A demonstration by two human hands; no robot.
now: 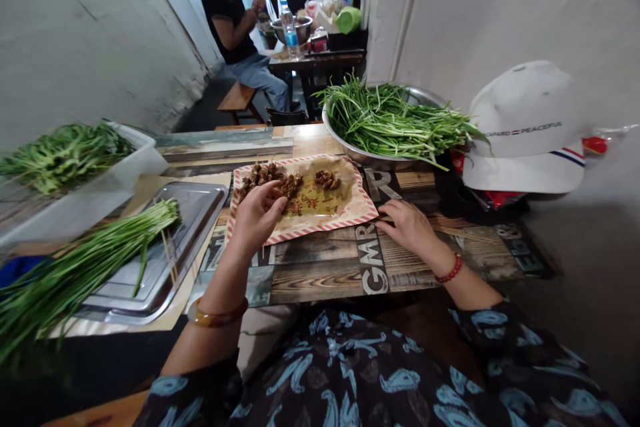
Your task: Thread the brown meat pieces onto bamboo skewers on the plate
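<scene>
At the left edge of the frame, a white tub (145, 159) holds leafy greens (70, 155). Below it, toward the lower left, a bundle of long green stalks (100, 250) lies across a metal tray (197, 197), with thin sticks (170, 260) near its cut ends.

Left of centre, the left hand (257, 217) reaches over the near side of the red-striped paper (347, 212), its fingers bent beside the brown pieces (265, 175). Whether its grip is closed on one cannot be told. Most pieces cluster in the paper's left half; a smaller clump (327, 179) sits right of the middle, with oily liquid and red bits around it.

At centre top, a seated person in black (227, 13) is beside a farther table with a bottle (290, 33).

Right of centre, the right hand (411, 227) rests at the paper's lower right corner, fingers bent; what its grip holds, if anything, is unclear. Above it on the surface (320, 277), a metal bowl (345, 140) carries more green stalks (395, 121). At far right is a white cap (525, 123).
</scene>
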